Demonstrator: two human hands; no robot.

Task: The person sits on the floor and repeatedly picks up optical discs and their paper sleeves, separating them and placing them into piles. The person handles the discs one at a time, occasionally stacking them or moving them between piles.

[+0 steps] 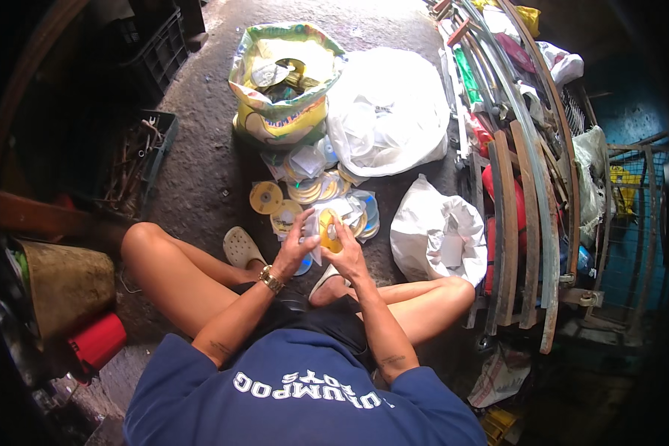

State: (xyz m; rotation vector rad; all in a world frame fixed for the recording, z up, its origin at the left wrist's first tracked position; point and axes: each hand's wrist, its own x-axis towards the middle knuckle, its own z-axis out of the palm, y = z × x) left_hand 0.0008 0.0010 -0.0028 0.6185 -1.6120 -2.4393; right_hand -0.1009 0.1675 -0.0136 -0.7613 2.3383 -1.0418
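Observation:
In front of my crossed legs, both hands meet over a pile of discs. My right hand (347, 259) is closed on a yellow disc (327, 233), thumb and fingers at its edge. Against that disc, my left hand (296, 248), with a watch on its wrist, is closed on a pale, thin sleeve (314, 236); its exact edges are hard to make out. Loose yellow discs (265, 198) and paper sleeves (306, 160) lie heaped on the ground just beyond my hands. A blue-tinted disc (303, 265) lies below my left hand.
Beyond the pile stand a printed yellow-green sack (284, 126) of discs and a large white sack (394, 111) of sleeves. An open white bag (432, 245) sits at my right knee. Metal bars (531, 223) line the right side; a tool crate (137, 160) and red container (98, 342) are left.

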